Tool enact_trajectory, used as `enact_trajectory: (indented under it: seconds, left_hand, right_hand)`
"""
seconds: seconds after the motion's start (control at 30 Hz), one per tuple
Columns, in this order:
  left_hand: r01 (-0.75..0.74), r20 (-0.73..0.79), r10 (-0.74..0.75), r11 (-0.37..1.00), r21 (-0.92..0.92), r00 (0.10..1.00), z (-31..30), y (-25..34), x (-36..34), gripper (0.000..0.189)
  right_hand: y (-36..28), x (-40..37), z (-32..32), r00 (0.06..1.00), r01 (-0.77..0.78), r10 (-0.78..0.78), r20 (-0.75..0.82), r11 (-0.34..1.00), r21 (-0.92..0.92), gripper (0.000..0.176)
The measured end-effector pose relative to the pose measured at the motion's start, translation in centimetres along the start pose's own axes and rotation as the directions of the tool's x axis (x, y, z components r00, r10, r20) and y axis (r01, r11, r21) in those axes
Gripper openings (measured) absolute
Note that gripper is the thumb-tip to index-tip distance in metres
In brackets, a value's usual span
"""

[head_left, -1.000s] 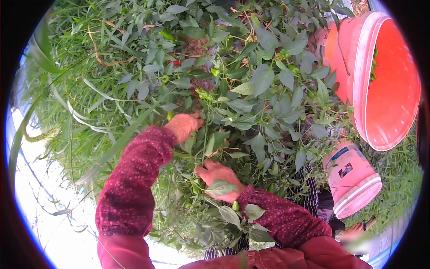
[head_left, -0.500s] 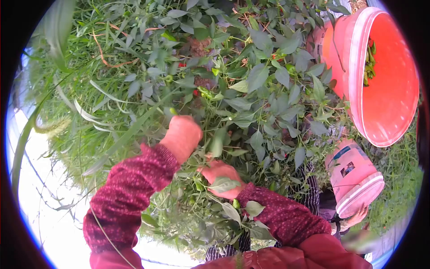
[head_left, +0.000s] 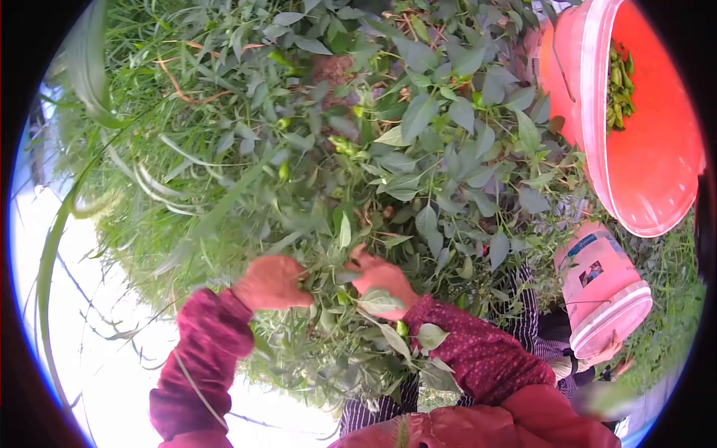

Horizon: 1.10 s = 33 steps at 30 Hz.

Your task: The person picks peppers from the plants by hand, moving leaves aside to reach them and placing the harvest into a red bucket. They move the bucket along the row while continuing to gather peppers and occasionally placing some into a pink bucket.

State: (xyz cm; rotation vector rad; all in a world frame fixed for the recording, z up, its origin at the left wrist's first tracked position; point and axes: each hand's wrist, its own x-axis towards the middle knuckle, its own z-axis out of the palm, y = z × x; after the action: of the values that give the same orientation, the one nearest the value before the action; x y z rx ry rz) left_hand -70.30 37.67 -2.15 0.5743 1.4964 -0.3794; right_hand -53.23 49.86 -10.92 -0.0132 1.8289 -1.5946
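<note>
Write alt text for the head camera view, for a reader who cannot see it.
Two hands in red sleeves reach into a leafy pepper plant: the left hand is closed among the stems, the right hand partly hidden by leaves. An orange bucket holding green peppers is at upper right, a smaller pink bucket below it.

A single head-worn camera looks forward and steeply down through a fisheye lens, its round picture ringed in black. It sits close above the left hand (head_left: 272, 284) and right hand (head_left: 382, 275) in the leafy plant (head_left: 418, 149); a red bucket (head_left: 650, 187) fills the upper right.
</note>
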Motion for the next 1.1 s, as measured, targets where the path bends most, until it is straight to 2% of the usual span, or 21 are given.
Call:
enact_trajectory:
  seconds: [0.07, 0.1, 0.13, 0.2, 0.23, 0.3, 0.33, 0.37, 0.47, 0.5, 0.57, 0.6, 0.63, 0.67, 0.73, 0.77, 0.93, 1.0, 1.03, 1.07, 1.1]
  left_hand:
    - [0.084, -0.035, -0.083, 0.996, 0.009, 0.996, 0.4, 0.1, -0.8, 0.031]
    - [0.043, 0.0, -0.046, 0.926, -0.376, 0.999, 0.1, -0.2, -1.0, 0.032]
    - [0.027, 0.039, 0.0, 0.701, -0.712, 0.999, 0.0, 0.0, -1.7, 0.033]
    - [0.137, 0.126, -0.06, 0.599, -0.789, 0.99, -0.9, 0.4, -1.6, 0.032]
    - [0.116, 0.057, -0.128, 0.522, -0.845, 0.99, -0.9, 0.5, -1.4, 0.031]
    - [0.027, -0.051, -0.225, 0.333, -0.942, 0.973, 0.0, 0.9, -1.3, 0.03]
    - [0.031, -0.048, -0.227, 0.333, -0.943, 0.973, 0.1, 0.8, -1.1, 0.03]
    - [0.012, -0.086, -0.257, 0.357, -0.934, 0.963, 0.3, 0.7, -0.9, 0.029]
    - [-0.065, -0.177, -0.255, 0.396, -0.916, 0.951, 0.6, 0.6, 0.0, 0.023]
    - [-0.055, -0.16, -0.252, 0.379, -0.924, 0.954, 0.5, 0.7, 0.0, 0.024]
    - [-0.043, -0.138, -0.245, 0.357, -0.933, 0.959, -0.1, 1.3, -0.3, 0.025]
    - [-0.009, -0.182, -0.275, 0.53, -0.848, 0.944, -0.3, 1.5, -0.4, 0.029]
    - [0.036, -0.229, -0.295, 0.681, -0.732, 0.928, -0.4, 1.6, -0.3, 0.032]
    - [0.033, -0.229, -0.292, 0.679, -0.733, 0.929, -0.3, 1.7, -0.1, 0.032]
    - [-0.009, -0.369, -0.125, 0.94, -0.341, 0.921, -0.4, 2.2, 0.6, 0.037]
    - [0.163, -0.284, -0.194, 0.978, -0.129, 0.939, -1.2, 3.5, 0.8, 0.038]
    - [0.092, -0.322, -0.14, 0.983, -0.159, 0.936, -0.9, 2.5, 2.1, 0.033]
    - [-0.213, -0.312, 0.244, 0.968, 0.132, 0.918, -0.9, 2.0, 2.5, 0.029]
    - [-0.2, -0.296, 0.153, 0.971, -0.134, 0.943, -1.9, 3.2, 1.7, 0.026]
    - [-0.201, -0.293, 0.156, 0.971, -0.132, 0.943, -1.9, 4.0, 1.6, 0.026]
    - [-0.129, -0.264, 0.13, 0.991, 0.022, 0.956, -1.8, 4.7, 1.5, 0.024]
  right_hand:
    - [-0.2, 0.4, -0.7, 0.989, 0.055, -0.064, -0.131, 0.996, -0.069, 0.021]
    - [-0.1, 0.6, -0.7, 0.996, 0.017, -0.021, -0.081, 0.999, -0.05, 0.022]
    - [-0.1, 0.4, -0.7, 0.997, 0.012, -0.016, -0.071, 0.999, -0.045, 0.022]
    - [0.2, 0.5, -1.1, 0.994, 0.048, -0.044, -0.103, 0.998, 0.034, 0.035]
    - [-0.1, 0.5, -1.2, 0.992, 0.047, -0.037, -0.123, 0.996, 0.081, 0.055]
    - [-0.3, 0.8, -1.7, 0.997, 0.017, -0.006, -0.08, 0.991, 0.135, 0.063]
    - [-0.2, 1.2, -2.2, 0.998, -0.005, 0.014, -0.058, 0.988, 0.157, 0.071]
    - [0.5, 1.5, -1.9, 0.947, 0.225, -0.186, -0.261, 0.966, 0.129, 0.072]
    - [-0.1, 0.7, -3.5, 0.938, 0.103, -0.073, -0.337, 0.992, 0.07, 0.072]
    - [0.3, 1.0, -4.2, 0.976, 0.041, -0.01, -0.216, 0.989, 0.141, 0.074]
    - [-1.1, 0.3, -7.4, 0.979, 0.081, -0.039, -0.199, 0.975, 0.205, 0.074]
    - [-1.6, 0.1, -8.4, 0.978, 0.128, -0.077, -0.193, 0.955, 0.266, 0.075]
    - [-0.7, 0.5, -6.9, 0.928, 0.283, -0.214, -0.304, 0.938, 0.202, 0.077]
    - [-0.7, 0.5, -6.5, 0.929, 0.28, -0.212, -0.303, 0.939, 0.199, 0.077]
    - [-0.9, 0.6, -6.0, 0.922, 0.302, -0.275, -0.274, 0.951, 0.063, 0.082]
    - [-1.2, 0.4, -5.8, 0.925, 0.274, -0.257, -0.278, 0.961, 0.023, 0.084]
    - [-1.2, 0.3, -5.9, 0.872, 0.282, -0.244, -0.425, 0.959, 0.03, 0.083]
    - [-1.6, 0.0, -6.1, 0.946, 0.212, -0.193, -0.258, 0.976, 0.045, 0.083]
    - [-1.5, 0.0, -6.1, 0.974, 0.161, -0.138, -0.182, 0.98, 0.12, 0.079]
    - [-1.1, 0.0, -5.8, 0.973, 0.159, -0.135, -0.185, 0.98, 0.122, 0.079]
    - [-0.6, 0.1, -5.4, 0.973, 0.173, -0.15, -0.176, 0.977, 0.125, 0.077]
